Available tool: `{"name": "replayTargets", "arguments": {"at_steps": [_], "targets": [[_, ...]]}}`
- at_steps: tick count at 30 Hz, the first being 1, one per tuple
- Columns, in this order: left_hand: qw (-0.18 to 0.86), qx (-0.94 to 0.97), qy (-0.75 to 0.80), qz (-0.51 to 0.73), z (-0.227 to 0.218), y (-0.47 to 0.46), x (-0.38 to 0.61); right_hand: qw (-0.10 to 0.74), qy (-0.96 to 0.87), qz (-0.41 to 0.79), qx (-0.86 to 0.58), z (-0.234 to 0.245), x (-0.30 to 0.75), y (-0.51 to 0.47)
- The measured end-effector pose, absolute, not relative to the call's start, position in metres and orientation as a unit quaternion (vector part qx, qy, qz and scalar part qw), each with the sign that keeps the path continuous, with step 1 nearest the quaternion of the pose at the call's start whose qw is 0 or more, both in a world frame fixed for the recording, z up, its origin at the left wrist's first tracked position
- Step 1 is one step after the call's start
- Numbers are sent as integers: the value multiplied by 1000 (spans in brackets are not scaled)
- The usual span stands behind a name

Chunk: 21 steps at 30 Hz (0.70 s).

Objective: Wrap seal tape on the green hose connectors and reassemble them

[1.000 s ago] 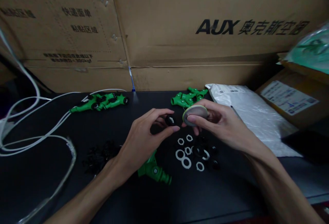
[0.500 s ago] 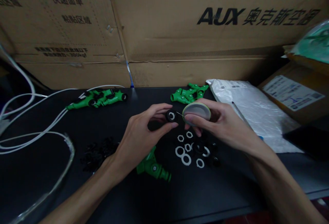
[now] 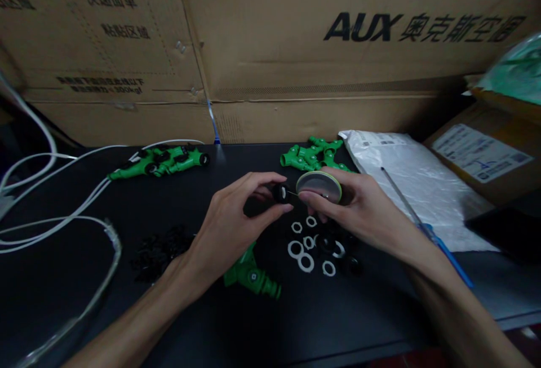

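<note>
My left hand pinches a small black ring-shaped part between thumb and fingers above the black table. My right hand grips a round flat tin with a green rim and holds it close against the black part. A thin stick seems to reach from the right fingers to that part. Below the hands lie several white washers and black rings. A green plastic fitting lies under my left wrist.
More green fittings lie at the back left and back middle. A heap of black parts sits at the left. White cables cross the left side. A white mailer bag, a blue-handled tool and cardboard boxes stand around.
My right hand has tilted the tin flatter and brought it nearer the black part. The blue-handled tool on the mailer bag has come into view. My left hand has barely moved.
</note>
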<state>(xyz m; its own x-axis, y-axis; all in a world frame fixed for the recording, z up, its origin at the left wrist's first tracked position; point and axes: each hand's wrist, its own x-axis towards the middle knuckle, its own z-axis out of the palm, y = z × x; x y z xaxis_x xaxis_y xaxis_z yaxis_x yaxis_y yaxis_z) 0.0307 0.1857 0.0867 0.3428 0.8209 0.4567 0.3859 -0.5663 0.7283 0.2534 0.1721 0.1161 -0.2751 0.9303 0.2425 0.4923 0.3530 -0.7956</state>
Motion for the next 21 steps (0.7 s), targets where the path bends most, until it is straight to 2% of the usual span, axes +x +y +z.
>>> {"name": "replayTargets", "arguments": {"at_steps": [12, 17, 21], "targets": [[188, 818, 363, 404, 87, 184, 30, 334, -755, 287, -486, 114, 252, 169], [211, 816, 340, 418, 86, 184, 29, 326, -764, 288, -476, 112, 254, 170], [237, 804, 331, 434, 85, 183, 27, 352, -752, 342, -440, 115, 255, 169]]}}
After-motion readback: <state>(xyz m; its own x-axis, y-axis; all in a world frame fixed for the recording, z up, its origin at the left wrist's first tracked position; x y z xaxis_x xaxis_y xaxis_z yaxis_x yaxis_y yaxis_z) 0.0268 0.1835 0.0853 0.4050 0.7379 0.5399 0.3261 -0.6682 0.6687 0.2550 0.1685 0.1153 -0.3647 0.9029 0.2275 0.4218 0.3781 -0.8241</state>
